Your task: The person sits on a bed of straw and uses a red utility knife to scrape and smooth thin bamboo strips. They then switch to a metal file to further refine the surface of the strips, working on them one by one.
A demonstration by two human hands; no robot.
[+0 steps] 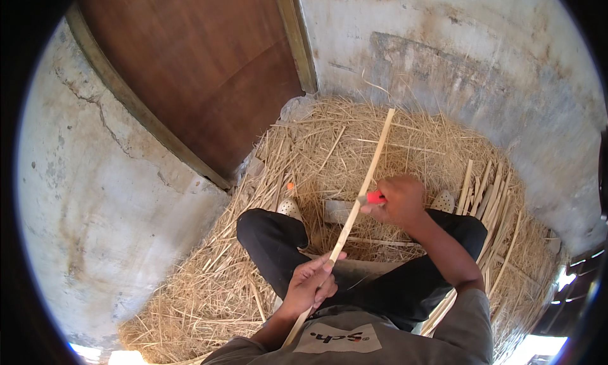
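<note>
A long, pale bamboo strip (pixel 373 157) slants from my lap up and away to the right. My left hand (pixel 310 285) is closed round its lower part, just above my shirt. Farther up, my right hand (pixel 404 199) grips a red-handled knife (pixel 375 198) against the strip. Only a small greyish part of the blade shows where it meets the bamboo; the rest is hidden.
Dry shavings (pixel 196 308) cover the floor around my legs. Several cut bamboo strips (pixel 497 194) lie in a bundle at the right. Beyond stand a brown door (pixel 196 67) and a stained wall (pixel 443 67). A grey block (pixel 337 211) sits between my feet.
</note>
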